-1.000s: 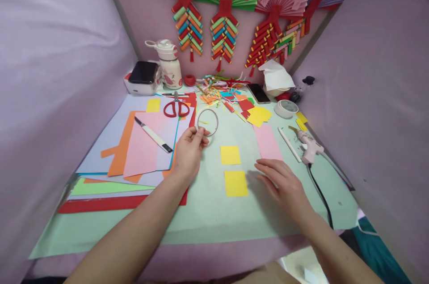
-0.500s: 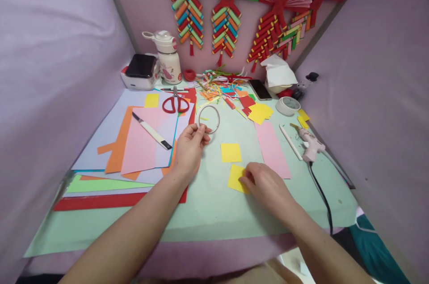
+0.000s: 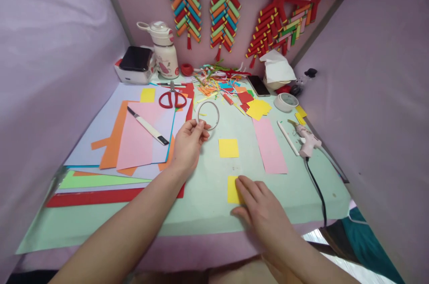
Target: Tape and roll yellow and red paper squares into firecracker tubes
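Observation:
My left hand (image 3: pixel 190 143) is closed in a pinch on the lower edge of a thin, narrow roll of tape (image 3: pixel 198 116), held upright above the table. Fingers stretched out and thumb apart, my right hand (image 3: pixel 259 203) rests on the right part of a yellow paper square (image 3: pixel 232 191) near the table's front edge. Some of that square is hidden beneath the fingers. Just behind it lies a second yellow paper square (image 3: pixel 228 148), flat on the pale green table cover (image 3: pixel 208 212).
On the left, stacked coloured paper (image 3: pixel 100 181) carries a craft knife (image 3: pixel 149 126) and red-handled scissors (image 3: pixel 172 98). To the right are a pink paper strip (image 3: pixel 270 147), a white stick (image 3: pixel 287 138) and a corded glue gun (image 3: pixel 306 141). Paper scraps (image 3: pixel 217 82) and a bottle (image 3: pixel 166 56) stand behind.
My right hand has gone from pinching the yellow square's edge to lying spread on it. The square has shifted towards me and straightened. My left hand still holds the tape.

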`<state>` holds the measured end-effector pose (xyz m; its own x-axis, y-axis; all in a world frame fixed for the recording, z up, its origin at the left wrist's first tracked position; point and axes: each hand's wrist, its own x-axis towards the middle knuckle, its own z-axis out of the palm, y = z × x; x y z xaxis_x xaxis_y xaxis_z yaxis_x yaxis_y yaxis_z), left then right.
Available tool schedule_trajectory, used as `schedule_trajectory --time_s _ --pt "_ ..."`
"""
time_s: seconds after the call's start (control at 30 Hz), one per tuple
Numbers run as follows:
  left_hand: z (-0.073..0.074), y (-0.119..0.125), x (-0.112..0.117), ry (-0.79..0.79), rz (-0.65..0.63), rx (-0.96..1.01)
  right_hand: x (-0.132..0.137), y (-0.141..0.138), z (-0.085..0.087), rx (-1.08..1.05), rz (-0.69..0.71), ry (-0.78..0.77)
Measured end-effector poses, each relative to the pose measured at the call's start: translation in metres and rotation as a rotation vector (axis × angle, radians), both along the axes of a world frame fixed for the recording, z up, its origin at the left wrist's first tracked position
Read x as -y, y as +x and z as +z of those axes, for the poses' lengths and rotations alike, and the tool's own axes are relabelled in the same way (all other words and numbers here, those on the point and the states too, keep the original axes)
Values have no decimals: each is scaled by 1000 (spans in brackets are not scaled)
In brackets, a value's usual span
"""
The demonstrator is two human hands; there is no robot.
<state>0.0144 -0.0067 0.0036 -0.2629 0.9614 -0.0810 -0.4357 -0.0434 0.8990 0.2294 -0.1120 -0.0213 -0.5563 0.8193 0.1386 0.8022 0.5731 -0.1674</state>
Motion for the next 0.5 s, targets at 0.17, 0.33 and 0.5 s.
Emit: schedule_trajectory --time_s 0.17,0.33,0.5 --pt "1 1 0 1 1 1 3 11 4 -136 102 64" --pt "4 2 0 -12 12 5 -7 6 -8 -131 227 -17" --pt "5 1 0 -34 31 9 -31 15 7 -222 188 -49"
